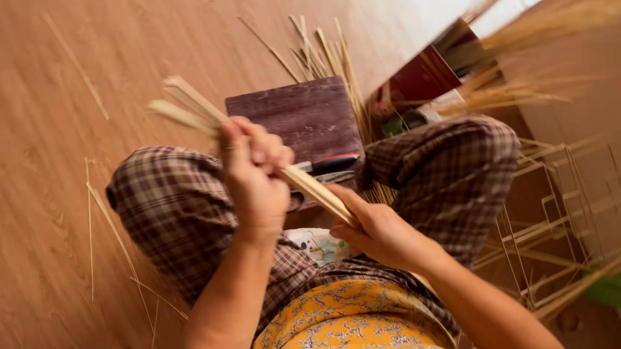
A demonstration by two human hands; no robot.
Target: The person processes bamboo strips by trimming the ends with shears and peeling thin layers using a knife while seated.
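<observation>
A small bundle of pale bamboo strips [250,146], blurred so that no count can be made, is held slantwise above the lap. The left hand [253,172] is closed in a tight grip around its upper part, while the right hand [374,228] is wrapped around its lower end. Below, one dark wooden block [306,118] is seen on the floor [24,143], with one red-handled tool [332,164] on it. Loose strips [316,50] are scattered beyond.

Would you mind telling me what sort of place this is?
Probably a home craft spot on a wooden floor: loose bamboo strips, a thin stick frame and a worn cutting block surround the seated person.
</observation>
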